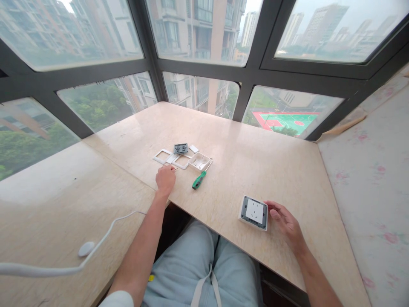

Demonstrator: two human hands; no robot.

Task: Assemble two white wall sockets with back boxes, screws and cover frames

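My left hand [165, 179] is closed in a pinch beside the loose parts, with a thin, small screw [176, 169] showing at its fingertips. Over on the right, a wall socket [254, 212] sits in a white mounting box, its grey inner frame uncovered. My right hand [286, 224] is at that box's right side, fingers stretched out and touching or nearly touching its edge. Between the hands lies a green-handled screwdriver [198, 181], its shaft tip against an open white back box [200, 161].
Around the back box are a grey socket module [180, 148] lying face down, a white frame [162, 156], another white frame [182, 161] and a small white plate [193, 149]. A white cable [105, 238] crosses the left tabletop. Windows border the table [287, 170].
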